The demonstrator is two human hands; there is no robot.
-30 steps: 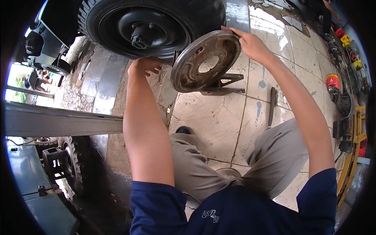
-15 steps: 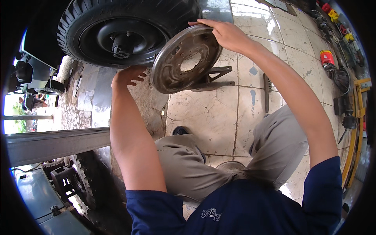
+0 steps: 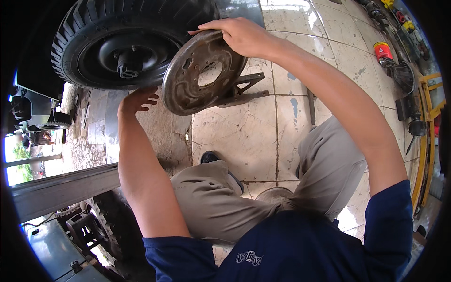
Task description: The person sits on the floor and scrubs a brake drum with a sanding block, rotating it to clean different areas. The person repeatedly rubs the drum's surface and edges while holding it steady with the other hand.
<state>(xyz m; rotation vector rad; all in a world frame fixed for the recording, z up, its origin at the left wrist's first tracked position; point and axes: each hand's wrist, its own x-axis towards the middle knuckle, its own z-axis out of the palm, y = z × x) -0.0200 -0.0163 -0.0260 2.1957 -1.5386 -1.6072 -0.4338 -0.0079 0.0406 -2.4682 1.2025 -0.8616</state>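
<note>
A round, worn metal plate [image 3: 181,91] with a large centre hole and several smaller holes stands tilted on edge. It looks like a brake backing plate. My right hand [image 3: 242,36] grips its upper rim, fingers over the far side. My left hand [image 3: 137,101] is held near the plate's left edge, fingers spread, with a small gap between them and the rim. Just beyond both hands is a large black wheel [image 3: 89,63] with a thick-treaded tyre and a protruding hub [image 3: 128,63]. Behind the plate, a dark metal bracket [image 3: 246,92] juts out to the right.
Between my legs is a round seat or stool top [image 3: 274,194]. A grey beam [image 3: 66,185] crosses at left, above another treaded wheel [image 3: 105,221]. Along the right lie a red can [image 3: 383,50], a yellow frame [image 3: 428,141] and metal parts.
The view has shifted, so the wheel, plate and hands appear farther left. My right hand keeps its grip on the rim; my left hand remains spread beside the plate.
</note>
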